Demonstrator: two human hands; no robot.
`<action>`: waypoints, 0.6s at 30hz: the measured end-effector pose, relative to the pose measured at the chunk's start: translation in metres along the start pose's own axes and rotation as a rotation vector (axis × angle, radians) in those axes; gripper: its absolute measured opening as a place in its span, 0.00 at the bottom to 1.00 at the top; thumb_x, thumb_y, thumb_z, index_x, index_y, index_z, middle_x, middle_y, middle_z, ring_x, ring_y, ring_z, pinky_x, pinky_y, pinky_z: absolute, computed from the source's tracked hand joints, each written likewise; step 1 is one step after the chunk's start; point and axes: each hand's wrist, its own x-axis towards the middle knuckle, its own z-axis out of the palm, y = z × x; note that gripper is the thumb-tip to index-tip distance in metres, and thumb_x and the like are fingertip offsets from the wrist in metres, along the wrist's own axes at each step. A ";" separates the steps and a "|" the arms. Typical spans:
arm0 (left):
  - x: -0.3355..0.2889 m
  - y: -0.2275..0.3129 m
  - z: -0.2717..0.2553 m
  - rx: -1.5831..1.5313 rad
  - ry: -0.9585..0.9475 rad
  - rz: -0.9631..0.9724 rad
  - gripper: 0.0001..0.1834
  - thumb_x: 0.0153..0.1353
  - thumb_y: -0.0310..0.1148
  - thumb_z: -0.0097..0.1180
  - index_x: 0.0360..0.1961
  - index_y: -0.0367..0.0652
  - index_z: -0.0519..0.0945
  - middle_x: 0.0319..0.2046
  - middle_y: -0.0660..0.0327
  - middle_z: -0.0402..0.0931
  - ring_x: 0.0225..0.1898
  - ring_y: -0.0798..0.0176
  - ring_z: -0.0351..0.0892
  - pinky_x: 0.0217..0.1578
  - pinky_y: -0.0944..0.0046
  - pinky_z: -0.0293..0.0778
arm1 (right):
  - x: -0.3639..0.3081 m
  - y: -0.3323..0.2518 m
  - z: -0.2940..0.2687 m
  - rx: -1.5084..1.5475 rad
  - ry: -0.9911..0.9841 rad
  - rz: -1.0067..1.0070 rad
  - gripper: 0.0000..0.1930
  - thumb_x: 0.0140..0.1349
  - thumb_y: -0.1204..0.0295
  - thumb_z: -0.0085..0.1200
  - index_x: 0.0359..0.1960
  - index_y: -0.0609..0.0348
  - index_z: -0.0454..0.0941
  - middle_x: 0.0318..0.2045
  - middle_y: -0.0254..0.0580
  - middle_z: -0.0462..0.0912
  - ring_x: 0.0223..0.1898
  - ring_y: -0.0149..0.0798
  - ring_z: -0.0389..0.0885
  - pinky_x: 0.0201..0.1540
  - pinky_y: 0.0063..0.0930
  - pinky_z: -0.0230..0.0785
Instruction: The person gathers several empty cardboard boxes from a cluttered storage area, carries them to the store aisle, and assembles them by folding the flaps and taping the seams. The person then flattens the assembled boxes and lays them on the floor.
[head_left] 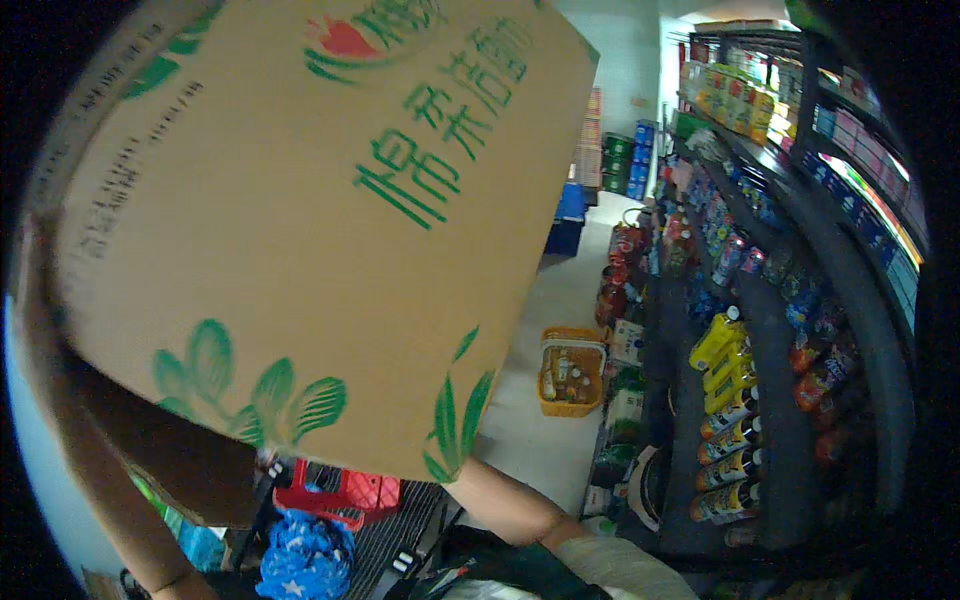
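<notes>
A large brown cardboard box [290, 250], printed with green leaves and lettering, is raised and tilted in front of me, covering most of the left half of the view. My left hand [42, 265] grips its left edge; the fingers are dim and partly out of sight. My right hand [465, 482] supports the box at its lower right corner, with the fingers hidden behind the cardboard. A darker brown panel [175, 440] of cardboard shows below the box's lower left edge.
Shelves [780, 340] of bottles and packets line the right side. An orange basket [572, 375] holding items stands on the pale floor beside them. Low at the left are a red plastic basket [372, 492] and a blue star-patterned bundle [305, 555]. Stacked goods [628, 160] stand farther off.
</notes>
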 end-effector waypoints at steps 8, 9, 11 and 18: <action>0.018 -0.097 0.197 -0.429 -0.244 -0.120 0.33 0.61 0.49 0.57 0.57 0.33 0.71 0.51 0.55 0.73 0.53 0.63 0.71 0.57 0.64 0.63 | 0.052 -0.083 -0.080 0.024 0.199 -0.146 0.22 0.66 0.63 0.49 0.59 0.55 0.65 0.54 0.41 0.72 0.53 0.38 0.72 0.55 0.37 0.68; 0.013 -0.101 0.216 -0.380 -0.290 -0.094 0.32 0.62 0.47 0.56 0.59 0.33 0.69 0.53 0.54 0.72 0.53 0.63 0.70 0.57 0.64 0.62 | 0.057 -0.090 -0.092 0.040 0.226 -0.152 0.22 0.66 0.63 0.50 0.59 0.55 0.65 0.54 0.41 0.72 0.53 0.38 0.72 0.56 0.37 0.68; 0.002 -0.109 0.254 -0.329 -0.330 -0.026 0.28 0.64 0.45 0.55 0.56 0.33 0.71 0.52 0.55 0.73 0.52 0.64 0.71 0.56 0.64 0.63 | 0.068 -0.100 -0.119 0.111 0.221 -0.174 0.22 0.66 0.63 0.50 0.59 0.55 0.65 0.54 0.41 0.72 0.54 0.38 0.72 0.56 0.37 0.68; 0.021 -0.146 0.392 -0.123 -0.523 0.047 0.22 0.66 0.43 0.53 0.25 0.31 0.77 0.16 0.63 0.73 0.20 0.69 0.65 0.24 0.63 0.65 | 0.134 -0.115 -0.254 0.254 0.523 0.022 0.31 0.65 0.50 0.45 0.62 0.58 0.60 0.62 0.52 0.62 0.63 0.56 0.60 0.65 0.61 0.52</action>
